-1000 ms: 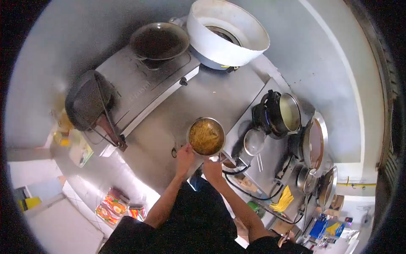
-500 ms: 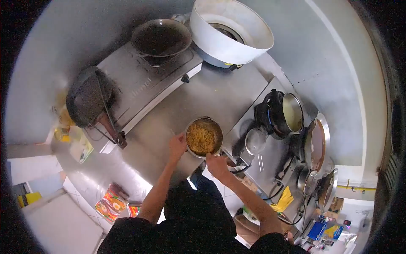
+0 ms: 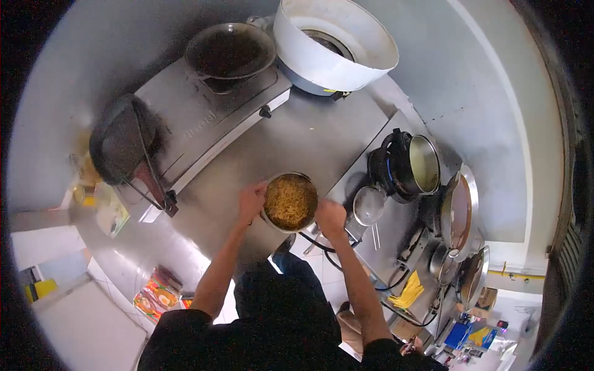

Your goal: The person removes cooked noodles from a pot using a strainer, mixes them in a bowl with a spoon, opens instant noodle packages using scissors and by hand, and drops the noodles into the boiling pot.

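Note:
A round metal pot [image 3: 264, 216] of yellow-brown noodles [image 3: 289, 201] is in front of me, over the front part of the steel counter. My left hand [image 3: 252, 202] is closed on its left side, thumb and fingers at the rim. On the opposite side my right hand [image 3: 331, 217] is closed in a fist at the rim. Its fingers hide the part of the pot they grip. The pot's open top faces me, and the noodles cover its inside.
A gas stove [image 3: 204, 123] at the back left bears a dark wok [image 3: 230, 52] and a black pan [image 3: 124, 139]. Behind stands a burner with a white round shield [image 3: 337, 74]. On the right are a strainer [image 3: 369, 206], a pot [image 3: 424, 164] and yellow gloves [image 3: 408, 290]. Noodle packets [image 3: 158, 297] lie lower left.
My right hand has shifted from the pot's lower rim up to its right side. The pot has moved slightly left and its top has turned, showing more of the noodles.

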### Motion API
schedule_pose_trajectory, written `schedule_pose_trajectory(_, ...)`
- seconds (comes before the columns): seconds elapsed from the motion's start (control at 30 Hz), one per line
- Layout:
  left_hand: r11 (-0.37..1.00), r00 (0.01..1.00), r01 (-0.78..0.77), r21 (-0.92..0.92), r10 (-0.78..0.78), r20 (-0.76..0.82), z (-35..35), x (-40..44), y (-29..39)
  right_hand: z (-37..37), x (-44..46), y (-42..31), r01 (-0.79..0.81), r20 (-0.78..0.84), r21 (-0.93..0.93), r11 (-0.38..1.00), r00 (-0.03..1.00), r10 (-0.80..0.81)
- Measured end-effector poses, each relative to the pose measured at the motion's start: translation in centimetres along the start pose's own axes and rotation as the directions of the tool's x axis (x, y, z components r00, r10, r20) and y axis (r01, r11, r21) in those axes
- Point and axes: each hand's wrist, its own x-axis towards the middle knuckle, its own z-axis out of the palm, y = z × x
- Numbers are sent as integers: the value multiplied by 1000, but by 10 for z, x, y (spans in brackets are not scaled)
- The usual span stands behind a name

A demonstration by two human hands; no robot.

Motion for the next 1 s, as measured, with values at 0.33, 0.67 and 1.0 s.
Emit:
schedule_pose_trajectory(0.33, 975, 972, -216, 47, 210, 108, -6, 30, 7, 6, -63, -58, 405, 124, -270, 873, 914, -386)
schedule_pose_trajectory(0.67, 997, 996, 70, -20, -71, -55, -19, -14, 12, -33, -3, -26, -20, -10, -83, 996, 1000, 20)
schedule_pose_trajectory(1.0, 939, 960, 254, -230, -274, -58, -5, -50, 40, 29, -29, -44, -74, 81, 14, 997, 994, 73)
